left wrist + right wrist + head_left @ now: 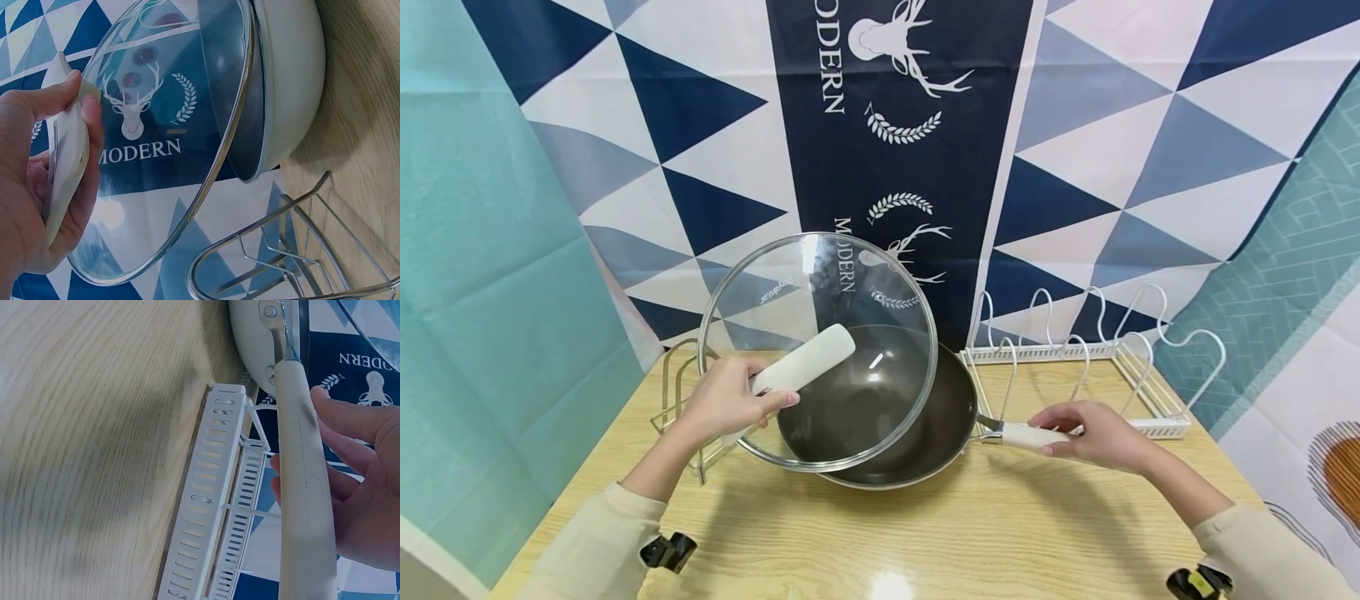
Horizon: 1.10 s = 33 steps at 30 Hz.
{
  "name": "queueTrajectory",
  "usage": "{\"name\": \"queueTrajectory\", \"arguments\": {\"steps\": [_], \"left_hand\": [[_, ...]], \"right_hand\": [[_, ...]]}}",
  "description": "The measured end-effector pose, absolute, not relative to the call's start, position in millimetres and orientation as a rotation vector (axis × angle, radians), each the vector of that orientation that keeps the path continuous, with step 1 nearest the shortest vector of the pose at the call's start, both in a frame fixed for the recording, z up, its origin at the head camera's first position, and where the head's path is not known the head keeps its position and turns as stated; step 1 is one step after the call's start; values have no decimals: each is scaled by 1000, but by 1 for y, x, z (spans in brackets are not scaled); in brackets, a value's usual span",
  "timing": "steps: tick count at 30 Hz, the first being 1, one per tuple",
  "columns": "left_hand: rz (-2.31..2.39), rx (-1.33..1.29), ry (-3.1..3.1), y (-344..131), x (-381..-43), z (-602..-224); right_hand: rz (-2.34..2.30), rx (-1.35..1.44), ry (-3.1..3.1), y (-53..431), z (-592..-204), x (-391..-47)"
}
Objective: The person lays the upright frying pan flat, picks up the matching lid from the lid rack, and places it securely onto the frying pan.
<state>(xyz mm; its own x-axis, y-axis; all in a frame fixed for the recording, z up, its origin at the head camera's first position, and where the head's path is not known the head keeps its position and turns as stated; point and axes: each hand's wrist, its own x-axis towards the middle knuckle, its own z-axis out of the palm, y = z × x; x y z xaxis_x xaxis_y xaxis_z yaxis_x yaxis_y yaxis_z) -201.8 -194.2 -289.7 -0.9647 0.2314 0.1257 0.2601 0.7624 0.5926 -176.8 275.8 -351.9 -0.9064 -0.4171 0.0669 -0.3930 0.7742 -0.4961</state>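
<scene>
My left hand (727,398) grips the long white handle (805,360) of a round glass lid (760,292) with a metal rim. The lid is tilted, held above the left part of a deep frying pan (943,417). Dark inside and pale outside, the pan sits on the table, part of it seen through the glass. At the right, my right hand (1101,433) holds the pan's cream handle (303,481), thumb along one side and fingertips (275,487) showing past the other.
A white rack (1165,427) with wavy wire dividers stands behind the pan handle. To the left, a metal wire rack (250,228) is partly behind the lid. The wooden table (850,542) meets a patterned cloth (715,108) at the back.
</scene>
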Motion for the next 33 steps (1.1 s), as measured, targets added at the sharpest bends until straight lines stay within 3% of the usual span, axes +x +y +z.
{"name": "queueTrajectory", "arguments": {"steps": [33], "left_hand": [[-1154, -404, -2879, -189, -214, -295]], "right_hand": [[-743, -640, 2986, 279, -355, -171]]}}
